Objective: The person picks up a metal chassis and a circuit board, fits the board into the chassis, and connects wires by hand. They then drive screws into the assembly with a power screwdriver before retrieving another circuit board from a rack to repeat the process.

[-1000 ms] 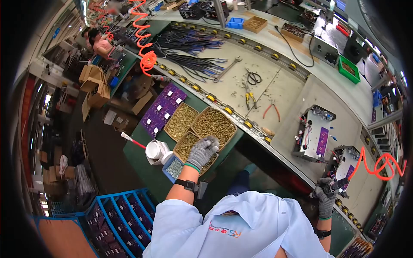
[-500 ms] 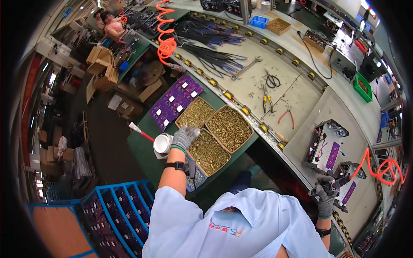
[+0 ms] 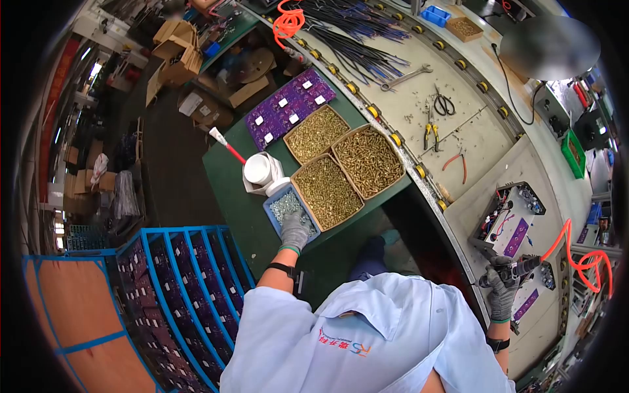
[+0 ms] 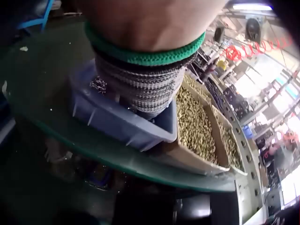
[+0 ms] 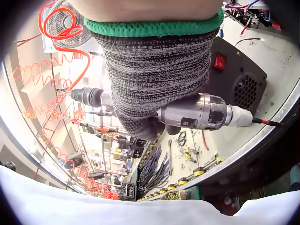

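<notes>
My gloved left hand [image 3: 295, 230] reaches down into a blue plastic bin [image 4: 110, 123] of small silver screws [image 3: 284, 204]. In the left wrist view the bin's wall hides the fingers, and I cannot tell whether they pinch any screws. Right beside the bin are cardboard boxes of brass-coloured screws [image 3: 326, 191]. Over at the conveyor, my gloved right hand [image 3: 503, 291] grips a pneumatic screwdriver [image 5: 190, 115] round its metal body. Its bit points to the right in the right wrist view. Near that hand stands a black-cased unit [image 5: 241, 77] with a red switch.
Purple circuit boards [image 3: 290, 108] lie behind the boxes, near a white tub [image 3: 257, 169] and a red-handled brush [image 3: 227, 145]. A wrench [image 3: 406, 76], pliers [image 3: 430, 134] and cables [image 3: 354, 39] lie on the line. An orange coiled hose [image 3: 583, 262] runs to the screwdriver. A blue rack [image 3: 177, 275] stands left.
My left hand has gone from above the boxes of brass-coloured screws, past the white tub, down into the blue bin. The right hand keeps its grip on the screwdriver. The head view has shifted.
</notes>
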`<state>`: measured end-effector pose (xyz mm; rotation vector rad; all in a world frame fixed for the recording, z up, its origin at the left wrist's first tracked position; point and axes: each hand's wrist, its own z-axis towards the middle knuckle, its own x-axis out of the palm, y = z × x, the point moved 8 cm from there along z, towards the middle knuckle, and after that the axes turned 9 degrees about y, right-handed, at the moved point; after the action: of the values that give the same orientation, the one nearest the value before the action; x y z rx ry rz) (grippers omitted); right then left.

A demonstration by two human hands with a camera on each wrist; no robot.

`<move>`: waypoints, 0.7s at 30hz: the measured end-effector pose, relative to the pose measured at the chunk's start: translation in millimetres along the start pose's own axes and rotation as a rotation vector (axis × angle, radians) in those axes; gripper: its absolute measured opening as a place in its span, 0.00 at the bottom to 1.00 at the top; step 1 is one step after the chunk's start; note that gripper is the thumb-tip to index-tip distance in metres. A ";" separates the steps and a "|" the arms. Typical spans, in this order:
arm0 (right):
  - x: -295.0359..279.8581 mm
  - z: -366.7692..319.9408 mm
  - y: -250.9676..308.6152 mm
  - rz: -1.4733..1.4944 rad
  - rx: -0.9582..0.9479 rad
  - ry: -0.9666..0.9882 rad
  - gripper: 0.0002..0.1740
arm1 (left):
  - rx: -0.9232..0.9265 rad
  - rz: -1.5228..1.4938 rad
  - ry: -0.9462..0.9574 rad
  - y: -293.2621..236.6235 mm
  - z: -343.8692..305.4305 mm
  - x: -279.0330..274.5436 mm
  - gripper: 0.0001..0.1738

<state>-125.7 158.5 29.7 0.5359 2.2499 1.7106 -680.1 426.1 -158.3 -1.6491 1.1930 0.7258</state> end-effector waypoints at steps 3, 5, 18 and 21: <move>1.9 0.2 7.8 -0.045 -0.048 0.011 0.19 | 0.086 -0.083 -0.116 14.8 6.2 -3.3 0.18; 1.2 0.0 3.4 -0.003 0.006 0.048 0.19 | 0.000 -0.133 -0.113 29.6 7.6 -9.9 0.18; -20.7 -17.1 -9.5 -0.064 -0.023 0.127 0.24 | -0.311 -0.581 -0.041 116.3 28.3 1.1 0.14; -24.7 -28.4 1.3 0.034 -0.028 0.063 0.24 | -0.503 -1.085 0.058 72.9 -3.9 -14.1 0.13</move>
<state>-115.3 123.3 38.3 0.5241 2.2690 1.7970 -753.3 421.8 -170.0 -2.3739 0.0036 0.2603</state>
